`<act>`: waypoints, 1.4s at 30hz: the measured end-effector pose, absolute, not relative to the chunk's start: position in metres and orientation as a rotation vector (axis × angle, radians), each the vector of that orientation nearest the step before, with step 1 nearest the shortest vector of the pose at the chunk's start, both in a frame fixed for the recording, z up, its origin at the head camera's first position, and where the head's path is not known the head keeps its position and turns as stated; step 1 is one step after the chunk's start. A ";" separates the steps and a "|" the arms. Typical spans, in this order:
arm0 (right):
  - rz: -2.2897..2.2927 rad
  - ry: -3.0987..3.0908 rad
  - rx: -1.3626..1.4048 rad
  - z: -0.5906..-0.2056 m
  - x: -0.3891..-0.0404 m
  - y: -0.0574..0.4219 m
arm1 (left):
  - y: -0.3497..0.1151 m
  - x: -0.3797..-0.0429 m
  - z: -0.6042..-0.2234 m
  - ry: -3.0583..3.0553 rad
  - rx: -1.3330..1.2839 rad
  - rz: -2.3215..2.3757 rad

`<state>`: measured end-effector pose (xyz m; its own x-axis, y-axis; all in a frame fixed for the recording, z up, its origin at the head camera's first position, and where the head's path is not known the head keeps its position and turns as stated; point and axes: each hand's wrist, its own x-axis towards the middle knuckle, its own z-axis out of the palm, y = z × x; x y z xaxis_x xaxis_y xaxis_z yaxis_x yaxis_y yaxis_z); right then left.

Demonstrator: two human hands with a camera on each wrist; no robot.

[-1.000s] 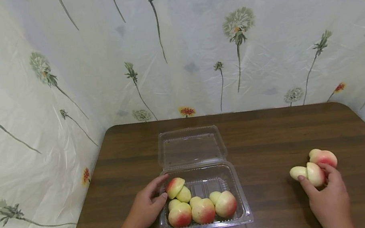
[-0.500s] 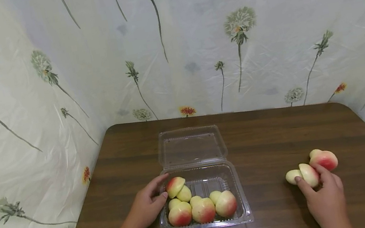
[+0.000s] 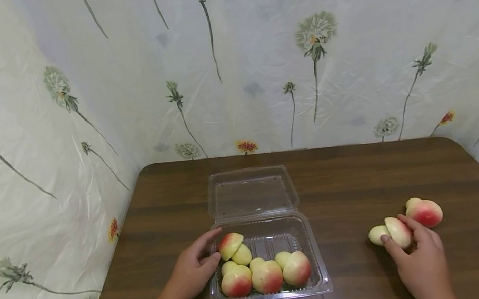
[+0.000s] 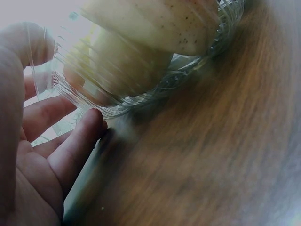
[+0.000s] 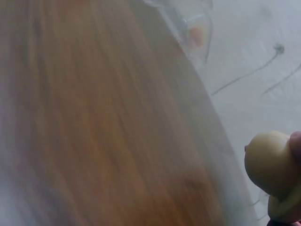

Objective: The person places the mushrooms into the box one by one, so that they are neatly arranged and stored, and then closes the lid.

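Note:
In the head view a clear plastic clamshell container (image 3: 317,264) lies with its lid folded back. Inside sit several mushrooms (image 3: 267,276) with red-and-yellow caps and pale stems. At the container's left side my left hand (image 3: 197,264) grips the rim; the left wrist view shows the fingers (image 4: 77,146) against the ribbed wall. My right hand (image 3: 422,259) pinches another such mushroom (image 3: 398,232) by its cap, thumb in front and fingers behind, stem pointing left. The right wrist view catches this pale mushroom (image 5: 270,162) at its edge, most of the hand being out of frame.
One more mushroom (image 3: 424,212) rests on the brown wooden table (image 3: 338,191) just behind my right hand. The raised lid (image 3: 251,193) leans toward the back. Flower-printed sheeting (image 3: 253,61) hangs beyond the table's far and left edges.
My right hand has carried its mushroom a little to the left, away from the one on the table. The left hand and the container have stayed in place.

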<state>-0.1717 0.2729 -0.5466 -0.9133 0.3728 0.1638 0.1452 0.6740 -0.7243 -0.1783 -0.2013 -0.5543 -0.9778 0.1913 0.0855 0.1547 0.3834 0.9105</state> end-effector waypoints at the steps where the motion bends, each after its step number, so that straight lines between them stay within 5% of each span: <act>1: 1.089 -2.593 -0.413 -0.547 -0.172 0.272 | -0.202 -0.178 -0.555 2.591 0.325 1.691; 15: 1.503 -2.488 -0.367 -0.545 -0.179 0.248 | -0.204 -0.179 -0.556 2.630 0.332 1.668; 42: 1.494 -2.453 -0.107 -0.546 -0.170 0.231 | -0.202 -0.180 -0.558 2.637 0.329 1.673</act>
